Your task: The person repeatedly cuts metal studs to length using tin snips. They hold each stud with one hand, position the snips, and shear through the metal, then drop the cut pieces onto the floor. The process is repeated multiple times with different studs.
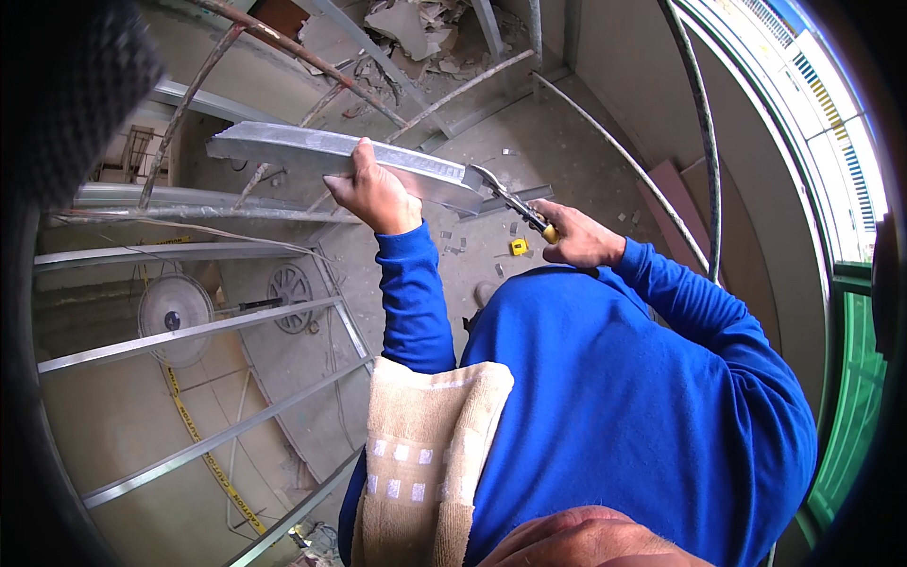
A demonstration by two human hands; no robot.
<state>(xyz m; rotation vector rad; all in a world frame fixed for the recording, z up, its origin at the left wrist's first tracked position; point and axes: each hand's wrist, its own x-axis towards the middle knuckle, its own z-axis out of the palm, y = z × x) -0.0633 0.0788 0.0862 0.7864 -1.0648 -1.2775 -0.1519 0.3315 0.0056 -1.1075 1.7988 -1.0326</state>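
My left hand (380,197) grips a shiny galvanized metal channel (283,142) from below, thumb up along its side. The channel is held up in front of me, slanting down to the right. My right hand (586,236) is closed around the yellow-tipped handles of a pair of tin snips (512,198). The snips' jaws meet the channel's right end, at its upper edge; how deep they bite cannot be made out. Far below on the floor lie a yellow tape measure (518,247) and several small metal offcuts (454,249).
Rusty scaffold pipes (312,62) cross ahead and to both sides of me. At left are metal studs (194,335), a round fan (176,318) and yellow-black barrier tape (185,416). Broken board rubble (408,28) is piled at the far end. A window (803,104) runs along the right.
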